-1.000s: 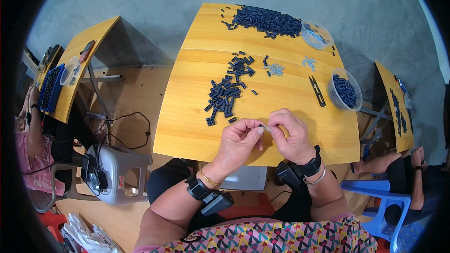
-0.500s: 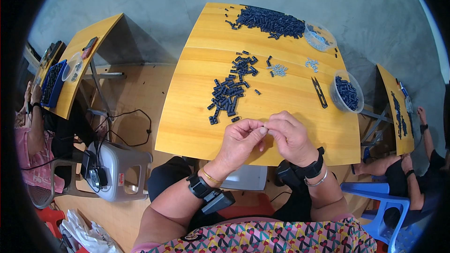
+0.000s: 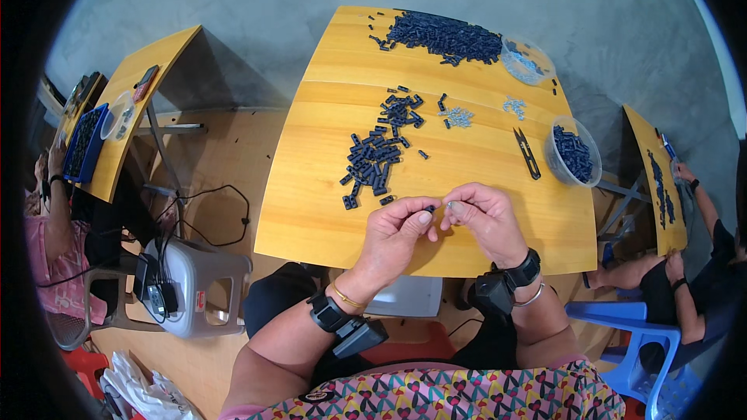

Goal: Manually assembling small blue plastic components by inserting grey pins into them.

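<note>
Over the near part of the wooden table (image 3: pixel 311 218), my left hand (image 3: pixel 397 232) pinches a small black plastic piece (image 3: pixel 429 208) between thumb and forefinger. Just beside it, my right hand (image 3: pixel 486 222) is closed on a tiny silvery metal piece (image 3: pixel 450 204), its exact kind too small to make out. The fingertips of both hands are close together but apart. Ahead of my left hand lies a loose pile of black plastic pieces (image 3: pixel 377 157). Two small heaps of silvery pieces (image 3: pixel 457 117) lie farther off, to the right of that pile.
Black thread snips (image 3: pixel 527 154) lie near a clear tub of black pieces (image 3: pixel 574 154) at the right edge. A larger black heap (image 3: pixel 443 36) and another clear tub (image 3: pixel 529 61) occupy the far side. People sit at side tables; a grey stool (image 3: pixel 194 288) stands left.
My fingertips have come apart slightly, so the black piece in the left and the silvery bit in the right now show. The co-worker at right has reached toward their table.
</note>
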`<state>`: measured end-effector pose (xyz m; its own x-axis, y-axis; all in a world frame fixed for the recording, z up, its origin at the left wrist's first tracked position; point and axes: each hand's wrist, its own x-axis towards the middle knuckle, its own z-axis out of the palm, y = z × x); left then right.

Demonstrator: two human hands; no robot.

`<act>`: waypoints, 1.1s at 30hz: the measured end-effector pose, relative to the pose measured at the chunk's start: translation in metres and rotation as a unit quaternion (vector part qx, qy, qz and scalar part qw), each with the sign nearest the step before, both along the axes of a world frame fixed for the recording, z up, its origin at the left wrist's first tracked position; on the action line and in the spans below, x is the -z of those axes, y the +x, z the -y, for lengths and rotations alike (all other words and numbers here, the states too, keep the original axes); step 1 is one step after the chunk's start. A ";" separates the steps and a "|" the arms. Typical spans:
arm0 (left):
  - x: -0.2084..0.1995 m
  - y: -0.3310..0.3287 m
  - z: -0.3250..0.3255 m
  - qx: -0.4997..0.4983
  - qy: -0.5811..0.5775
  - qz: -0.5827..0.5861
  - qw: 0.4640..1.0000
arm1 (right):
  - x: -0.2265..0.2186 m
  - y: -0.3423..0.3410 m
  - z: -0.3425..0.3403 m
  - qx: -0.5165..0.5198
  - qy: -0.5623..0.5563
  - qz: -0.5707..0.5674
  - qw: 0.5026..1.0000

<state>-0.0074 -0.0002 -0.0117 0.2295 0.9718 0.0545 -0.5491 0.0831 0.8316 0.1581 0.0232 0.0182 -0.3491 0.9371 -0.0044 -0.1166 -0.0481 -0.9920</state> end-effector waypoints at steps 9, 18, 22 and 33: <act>0.000 0.001 0.001 -0.003 -0.003 0.017 1.000 | 0.003 0.000 0.001 -0.008 -0.008 0.013 1.000; 0.004 0.003 0.002 -0.043 -0.019 0.015 0.999 | -0.017 -0.010 0.008 0.088 0.339 0.255 0.901; 0.004 0.004 0.001 -0.044 -0.010 0.014 0.999 | -0.018 -0.015 0.012 0.095 0.371 0.279 0.881; 0.002 0.005 0.002 -0.051 0.003 0.002 0.999 | -0.021 -0.014 0.014 0.076 0.458 0.364 0.807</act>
<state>-0.0027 -0.0027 -0.0134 0.1291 0.9898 0.0611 -0.5570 0.0214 0.8302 0.1437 0.0097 0.0393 -0.4479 0.6949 0.5625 0.5784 0.7050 -0.4104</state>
